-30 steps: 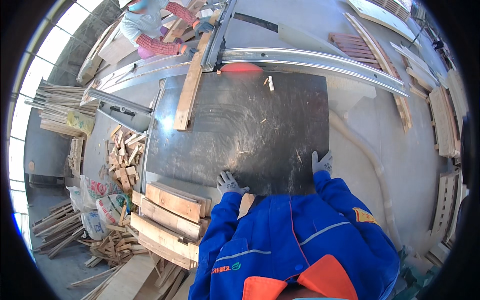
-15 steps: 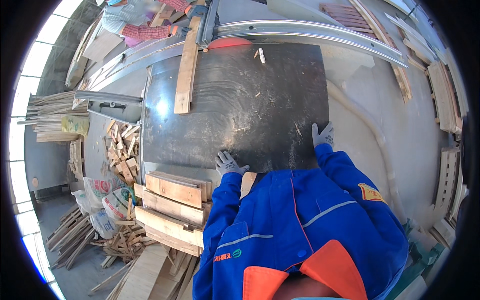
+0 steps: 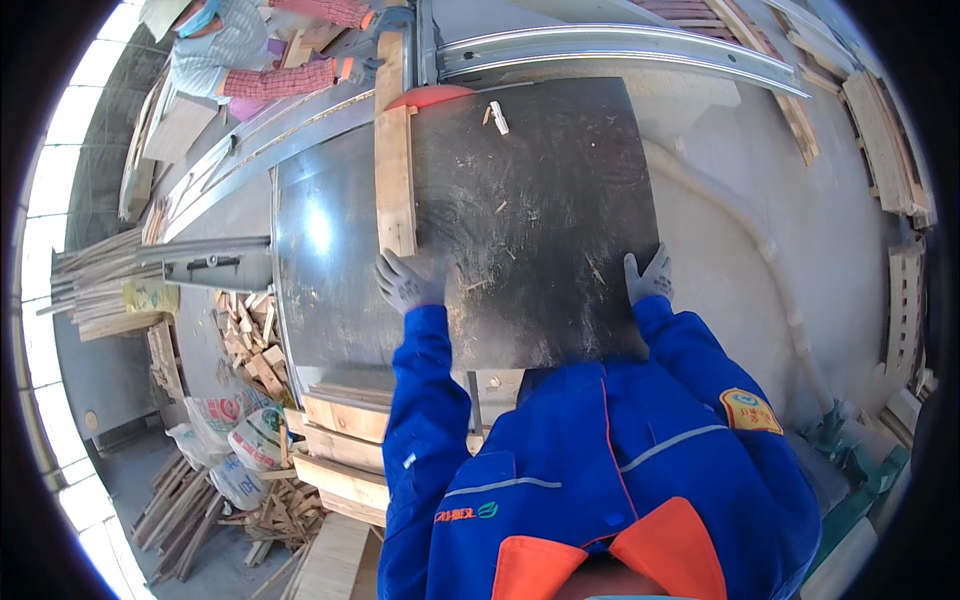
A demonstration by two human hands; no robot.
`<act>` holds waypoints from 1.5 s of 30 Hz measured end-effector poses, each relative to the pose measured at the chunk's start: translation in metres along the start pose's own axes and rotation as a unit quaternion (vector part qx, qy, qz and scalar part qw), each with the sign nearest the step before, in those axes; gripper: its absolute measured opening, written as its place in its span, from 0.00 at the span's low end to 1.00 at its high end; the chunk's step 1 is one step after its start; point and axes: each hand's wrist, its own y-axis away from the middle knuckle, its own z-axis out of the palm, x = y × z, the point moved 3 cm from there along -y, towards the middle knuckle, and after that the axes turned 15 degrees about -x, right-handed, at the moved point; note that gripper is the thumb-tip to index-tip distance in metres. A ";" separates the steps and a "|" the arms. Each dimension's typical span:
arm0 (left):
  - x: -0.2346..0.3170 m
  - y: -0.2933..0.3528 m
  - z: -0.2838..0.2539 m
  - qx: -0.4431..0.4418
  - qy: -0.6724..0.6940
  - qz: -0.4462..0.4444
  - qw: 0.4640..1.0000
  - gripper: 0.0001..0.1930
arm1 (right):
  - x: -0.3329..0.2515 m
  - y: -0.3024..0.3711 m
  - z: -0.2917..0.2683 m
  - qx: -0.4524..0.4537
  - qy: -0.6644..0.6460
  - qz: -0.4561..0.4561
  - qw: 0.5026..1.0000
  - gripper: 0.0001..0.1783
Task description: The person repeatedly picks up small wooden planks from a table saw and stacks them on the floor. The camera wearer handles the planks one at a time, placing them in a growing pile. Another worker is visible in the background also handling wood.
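Note:
A long wooden board (image 3: 397, 200) lies on a dark, dusty tabletop (image 3: 560, 240), its near end pointing at me. Just at that end is my left hand (image 3: 408, 285) in a grey glove, fingers spread; I cannot tell whether the fingertips touch the wood. My right hand (image 3: 648, 276), also gloved, rests at the table's right edge with its fingers apart and nothing in them. Across the table, a co-worker's gloved hand (image 3: 362, 70) is by the board's far part. A red half-round piece (image 3: 430, 97) sits beside the board at the tabletop's far edge.
A metal rail (image 3: 620, 50) crosses the far side. Stacked boards (image 3: 345, 450) stand near left, with offcuts (image 3: 262, 365) and filled plastic bags (image 3: 240, 440) beyond. A small white object (image 3: 498, 118) and wood splinters lie on the tabletop. A thick hose (image 3: 745, 225) curves along the right.
The board has come nearer to me and now lies beside the red piece. My left hand has moved forward and left from the near edge to the board's end. My right hand stays at the edge.

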 end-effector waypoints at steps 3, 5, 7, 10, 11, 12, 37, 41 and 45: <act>0.021 -0.084 0.000 -0.040 -0.023 -0.017 0.999 0.62 | -0.004 -0.001 -0.004 -0.033 0.002 0.025 0.999 0.52; 0.039 -0.131 0.004 -0.082 -0.024 -0.042 0.995 0.63 | -0.003 -0.002 -0.002 -0.030 0.002 0.021 0.999 0.52; 0.057 -0.161 0.005 -0.128 -0.013 -0.082 0.988 0.64 | -0.002 -0.003 -0.005 -0.028 0.006 0.025 0.999 0.51; 0.067 -0.188 0.010 -0.158 -0.029 -0.140 0.977 0.62 | -0.006 0.000 -0.009 -0.032 0.008 0.031 0.999 0.51; 0.068 -0.191 0.006 -0.178 -0.046 -0.137 0.973 0.60 | -0.006 0.001 -0.009 -0.030 0.007 0.033 0.999 0.51; 0.070 -0.191 0.004 -0.198 -0.064 -0.136 0.969 0.59 | -0.005 0.001 -0.008 -0.028 0.008 0.034 0.999 0.51; 0.100 0.095 0.036 -0.270 -0.026 0.130 0.954 0.59 | 0.004 0.000 -0.007 -0.008 -0.018 -0.004 1.000 0.50; 0.078 0.107 0.011 -0.260 0.021 0.038 0.965 0.52 | 0.001 0.003 -0.011 -0.030 -0.008 0.005 1.000 0.51; 0.050 0.140 -0.062 -0.115 0.055 0.033 0.991 0.49 | 0.004 -0.001 0.002 -0.014 0.006 -0.008 1.000 0.51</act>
